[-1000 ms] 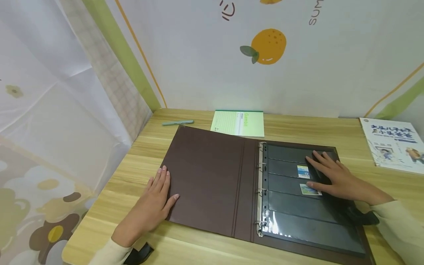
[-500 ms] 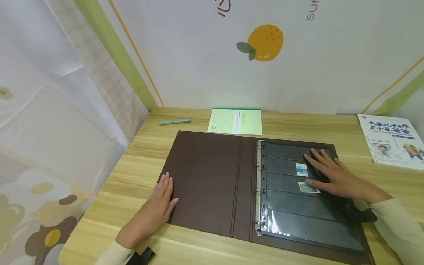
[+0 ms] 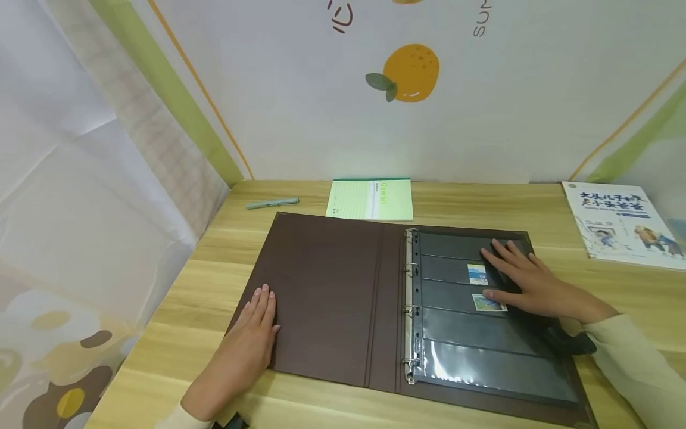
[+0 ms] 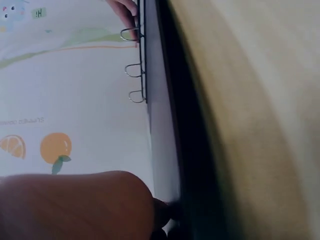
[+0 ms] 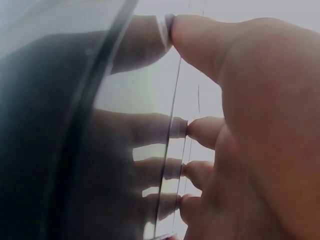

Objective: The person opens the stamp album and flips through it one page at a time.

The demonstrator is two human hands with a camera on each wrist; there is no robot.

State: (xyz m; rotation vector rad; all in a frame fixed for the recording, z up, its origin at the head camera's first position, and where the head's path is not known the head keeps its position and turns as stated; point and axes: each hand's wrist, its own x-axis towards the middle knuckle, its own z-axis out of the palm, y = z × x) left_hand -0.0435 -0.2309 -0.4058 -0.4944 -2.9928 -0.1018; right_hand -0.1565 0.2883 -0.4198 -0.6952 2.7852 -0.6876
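Observation:
A brown ring binder [image 3: 327,298] lies spread out on the table, a stamp album with a black pocket page [image 3: 455,328] on its metal rings [image 3: 409,310]. Two small stamps sit in the pockets: a blue and white stamp [image 3: 477,274] and, one row below, a green stamp [image 3: 482,302]. My left hand [image 3: 243,345] rests flat on the left edge of the cover, fingers straight. On the right part of the page my right hand [image 3: 530,289] lies with fingers spread, thumb tip at the green stamp. The right wrist view shows its fingertips [image 5: 197,132] against the glossy, reflecting page.
Behind the binder lies a light green notebook [image 3: 370,199], with a green pen [image 3: 272,203] to its left. A white picture book [image 3: 624,223] is at the back right. A white printed curtain [image 3: 300,107] stands along the table's [image 3: 209,268] far edge.
The head view has turned slightly right, so everything sits further left. My left thumb has drawn in toward its fingers. My right hand stays in place on the page.

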